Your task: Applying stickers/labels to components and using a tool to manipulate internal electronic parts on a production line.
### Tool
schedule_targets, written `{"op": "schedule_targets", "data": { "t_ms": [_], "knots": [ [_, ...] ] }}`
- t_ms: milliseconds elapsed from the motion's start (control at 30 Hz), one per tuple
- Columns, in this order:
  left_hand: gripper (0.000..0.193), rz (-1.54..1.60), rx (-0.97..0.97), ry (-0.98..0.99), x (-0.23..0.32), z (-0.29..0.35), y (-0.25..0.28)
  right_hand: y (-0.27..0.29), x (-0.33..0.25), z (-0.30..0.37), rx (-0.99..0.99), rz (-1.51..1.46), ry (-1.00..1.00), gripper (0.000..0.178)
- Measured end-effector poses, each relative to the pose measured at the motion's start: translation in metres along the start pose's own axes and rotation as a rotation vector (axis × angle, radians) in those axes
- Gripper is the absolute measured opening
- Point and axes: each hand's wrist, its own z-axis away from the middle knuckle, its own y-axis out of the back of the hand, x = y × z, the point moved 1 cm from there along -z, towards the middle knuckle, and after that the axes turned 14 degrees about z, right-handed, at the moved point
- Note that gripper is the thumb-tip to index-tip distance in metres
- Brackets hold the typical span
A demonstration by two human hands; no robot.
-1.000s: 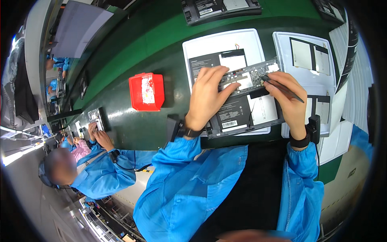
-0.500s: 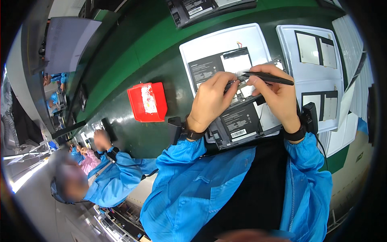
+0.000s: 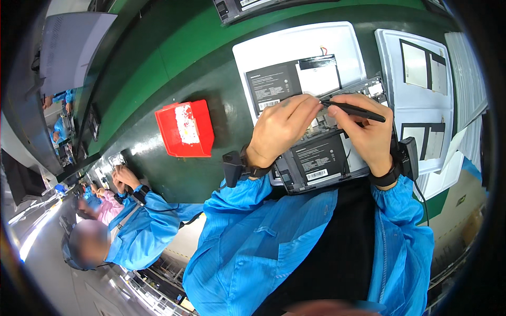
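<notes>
An opened tablet-like device (image 3: 287, 175) with a bare circuit board lies under both my hands, tilted over the near part of a white tray (image 3: 295, 42). Its black battery (image 3: 318, 158) fills the near half. My right hand (image 3: 365, 126) grips slim black tweezers (image 3: 361, 111), their tip pointing left above the board. My left hand (image 3: 282, 126) is closed, fingertips pinched close to that tip; whatever they hold is hidden. Just beyond my left hand, a loose black battery pack (image 3: 271, 84) with a white section and thin coloured wires lies on the tray.
A red bin (image 3: 203, 129) stands on the green table to the left. At right, another white tray (image 3: 387, 39) carries black-and-white battery packs (image 3: 416, 66), beside stacked white sheets (image 3: 464, 79). Another device (image 3: 253, 11) lies at the far edge. A co-worker (image 3: 142, 226) in blue sits left.
My left fingertips have come up to the tweezers' tip, covering the small dark thing seen there before. The whole view has shifted slightly. The co-worker's hands have moved.
</notes>
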Motion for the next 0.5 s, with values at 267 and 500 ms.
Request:
{"op": "schedule_targets", "data": {
  "t_ms": [267, 500],
  "knots": [
    [0.019, 0.005, 0.015, -0.022, -0.0021, 0.0014, -0.0016, -0.0009, 0.0011, 0.0006, -0.013, 0.032, -0.03, 0.017],
    [0.019, -0.001, 0.013, -0.036, -0.0031, 0.0019, -0.0019, 0.0, 0.0011, 0.001, -0.01, 0.056, -0.045, 0.017]
  ]
}}
